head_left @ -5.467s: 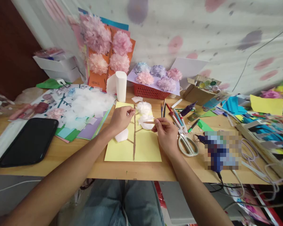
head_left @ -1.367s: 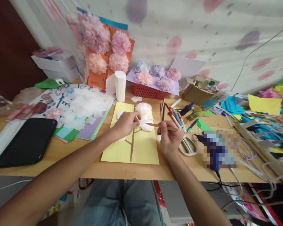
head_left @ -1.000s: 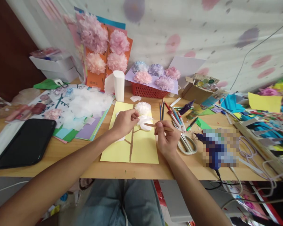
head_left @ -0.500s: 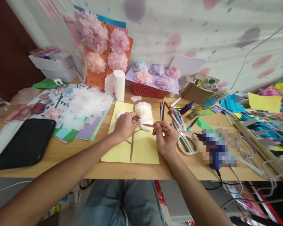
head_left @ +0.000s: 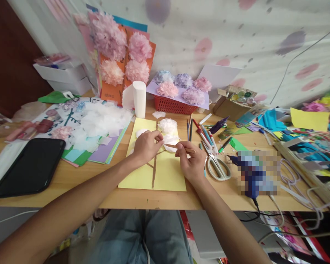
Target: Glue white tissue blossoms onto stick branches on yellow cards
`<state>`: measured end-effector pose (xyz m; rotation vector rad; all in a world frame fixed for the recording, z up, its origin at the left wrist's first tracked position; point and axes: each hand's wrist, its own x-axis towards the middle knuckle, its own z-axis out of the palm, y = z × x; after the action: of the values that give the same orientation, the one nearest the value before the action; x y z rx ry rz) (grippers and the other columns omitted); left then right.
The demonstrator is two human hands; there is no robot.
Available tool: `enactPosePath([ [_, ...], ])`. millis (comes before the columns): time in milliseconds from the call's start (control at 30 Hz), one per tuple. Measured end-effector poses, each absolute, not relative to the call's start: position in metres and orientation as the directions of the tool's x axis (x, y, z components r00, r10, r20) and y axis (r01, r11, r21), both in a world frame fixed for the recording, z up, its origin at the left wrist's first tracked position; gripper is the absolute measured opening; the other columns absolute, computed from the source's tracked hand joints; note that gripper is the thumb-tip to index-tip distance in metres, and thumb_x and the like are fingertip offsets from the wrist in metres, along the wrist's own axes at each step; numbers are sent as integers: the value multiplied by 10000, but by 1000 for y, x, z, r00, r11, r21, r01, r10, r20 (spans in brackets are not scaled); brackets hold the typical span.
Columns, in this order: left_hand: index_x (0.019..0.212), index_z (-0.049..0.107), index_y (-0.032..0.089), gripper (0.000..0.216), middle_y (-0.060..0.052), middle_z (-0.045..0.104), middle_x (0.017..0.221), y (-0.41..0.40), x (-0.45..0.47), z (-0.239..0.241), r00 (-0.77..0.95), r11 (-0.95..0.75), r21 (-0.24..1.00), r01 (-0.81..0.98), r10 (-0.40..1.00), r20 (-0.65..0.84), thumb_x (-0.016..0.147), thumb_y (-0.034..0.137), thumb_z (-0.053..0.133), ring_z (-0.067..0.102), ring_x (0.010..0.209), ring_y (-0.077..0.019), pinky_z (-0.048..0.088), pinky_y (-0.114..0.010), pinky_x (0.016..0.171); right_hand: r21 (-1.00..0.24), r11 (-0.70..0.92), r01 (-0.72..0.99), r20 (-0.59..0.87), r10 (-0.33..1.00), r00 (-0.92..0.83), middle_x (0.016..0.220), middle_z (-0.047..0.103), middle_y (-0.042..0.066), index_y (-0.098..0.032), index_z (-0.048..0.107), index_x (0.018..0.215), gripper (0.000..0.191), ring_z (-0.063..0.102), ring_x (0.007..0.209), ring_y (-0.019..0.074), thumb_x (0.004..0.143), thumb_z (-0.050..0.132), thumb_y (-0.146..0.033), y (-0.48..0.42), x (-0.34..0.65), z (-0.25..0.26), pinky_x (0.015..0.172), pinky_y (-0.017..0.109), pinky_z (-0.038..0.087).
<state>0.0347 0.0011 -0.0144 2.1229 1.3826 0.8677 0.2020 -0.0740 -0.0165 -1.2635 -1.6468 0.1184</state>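
On the table in front of me lies a yellow sheet of paper [head_left: 169, 172] with a brown tree trunk and branches drawn on it. A slim brown pointed stick [head_left: 172, 145] is pinched in my right hand [head_left: 193, 159], its tip turned left. My left hand [head_left: 147, 146] is closed in a pinch over the sheet, close to that tip; what its fingers hold is too small to make out. White tissue flowers [head_left: 167, 125] sit on the upper part of the sheet, partly hidden behind my hands.
White scissors [head_left: 219, 168] and several pens lie right of the sheet, with a blue glue gun [head_left: 251, 179], partly blurred, beyond. A tissue roll [head_left: 139, 99] and a red basket [head_left: 174, 105] stand behind. To the left are white tissue pieces [head_left: 101, 119] and a black tablet [head_left: 29, 167].
My right hand has shifted slightly left, and the brown stick's tip now sits nearer my left fingertips. My left hand stays almost in place.
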Motion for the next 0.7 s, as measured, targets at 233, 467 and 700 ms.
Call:
enactPosePath([
  [233,807,699,206,46,-20,783,852,1,35,-15,307,-396,681,616,917,256,848,211,680,703,864,-216,510,-349,819,-581,435,688,643,764,59,649,687,0,-207,649,842,212,666,568,135,1000,533,-287,-72,202,-17,577,230,505],
  [467,883,725,204,57,-26,786,882,3,33,-21,311,-417,685,597,908,281,842,192,688,693,903,-227,514,-364,862,-577,444,686,648,760,54,667,694,11,-206,655,849,208,674,586,144,999,529,-277,-71,201,-18,571,237,509],
  [700,975,721,176,166,-67,760,978,6,32,-28,299,-449,622,642,893,336,883,156,584,667,955,-248,513,-391,914,-566,458,685,654,756,35,684,695,10,-204,655,856,198,673,598,138,998,528,-259,-70,202,-20,565,229,496],
])
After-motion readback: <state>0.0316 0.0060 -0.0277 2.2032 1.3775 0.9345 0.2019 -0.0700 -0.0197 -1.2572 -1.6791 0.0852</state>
